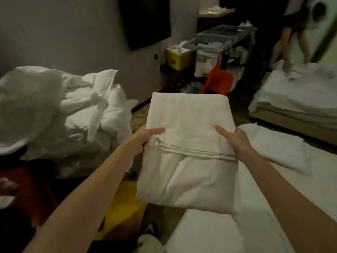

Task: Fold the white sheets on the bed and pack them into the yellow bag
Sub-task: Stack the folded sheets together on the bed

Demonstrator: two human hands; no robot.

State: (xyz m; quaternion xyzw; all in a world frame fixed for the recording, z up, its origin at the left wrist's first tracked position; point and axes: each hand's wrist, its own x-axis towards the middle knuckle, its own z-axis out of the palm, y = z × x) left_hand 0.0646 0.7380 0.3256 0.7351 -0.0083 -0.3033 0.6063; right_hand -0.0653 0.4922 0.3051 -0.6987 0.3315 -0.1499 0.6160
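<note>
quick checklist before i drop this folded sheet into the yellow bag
1. Grip: left hand and right hand each hold a side of the folded sheet, thumbs on top. Ok.
2. Fold: top half flat and square, but the lower part hangs loose and creased. Not ok.
3. Yellow bag position: on the floor below the sheet, beside the bed. Ok.
4. Bag mouth open: mostly hidden by sheet and arm. Cannot tell.
5. Path down: nothing visible between sheet and bag. Ok.
6. More to fold: a crumpled white pile lies to the left. Not ok.
</note>
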